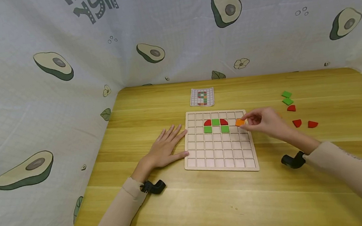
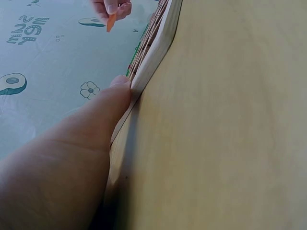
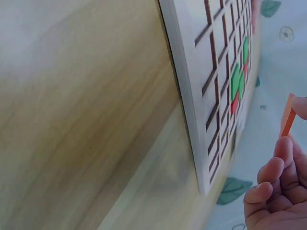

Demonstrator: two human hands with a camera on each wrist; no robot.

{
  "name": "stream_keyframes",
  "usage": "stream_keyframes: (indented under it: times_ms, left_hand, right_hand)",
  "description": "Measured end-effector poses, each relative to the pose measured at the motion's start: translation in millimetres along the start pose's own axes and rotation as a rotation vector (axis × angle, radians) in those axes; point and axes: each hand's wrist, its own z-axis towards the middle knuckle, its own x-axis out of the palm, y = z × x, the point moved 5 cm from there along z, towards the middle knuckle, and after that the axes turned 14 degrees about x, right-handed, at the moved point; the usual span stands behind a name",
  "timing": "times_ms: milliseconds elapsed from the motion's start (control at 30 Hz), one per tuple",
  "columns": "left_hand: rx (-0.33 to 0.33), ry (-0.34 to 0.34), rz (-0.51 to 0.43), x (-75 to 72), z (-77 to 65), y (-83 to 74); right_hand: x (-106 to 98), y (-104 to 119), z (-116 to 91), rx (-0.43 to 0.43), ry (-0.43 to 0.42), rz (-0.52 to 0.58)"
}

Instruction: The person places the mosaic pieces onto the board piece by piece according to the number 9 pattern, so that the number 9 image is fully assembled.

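A wooden grid board (image 1: 217, 142) lies on the table, with green square tiles and red quarter-round tiles set in its upper cells. My right hand (image 1: 263, 121) pinches an orange square tile (image 1: 239, 122) between thumb and fingertips, over the board's upper right part. In the right wrist view the orange tile (image 3: 287, 117) is held on edge, apart from the board. My left hand (image 1: 164, 148) lies flat with fingers spread, and its fingertips touch the board's left edge. The left wrist view shows the left thumb (image 2: 103, 110) against the board's side.
A small printed pattern card (image 1: 201, 97) lies behind the board. To the right are loose green tiles (image 1: 287, 101) and several red quarter-round tiles (image 1: 297, 123); something orange is partly hidden by the right hand. A curtain with avocado prints (image 1: 175, 25) hangs behind the table.
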Motion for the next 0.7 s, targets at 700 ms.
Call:
stream_keyframes:
  times_ms: [700]
  left_hand:
    - [0.000,-0.005,0.004,2.4,0.4,2.6]
  right_hand:
    - [39.1,6.8,10.3,-0.086,0.138,-0.048]
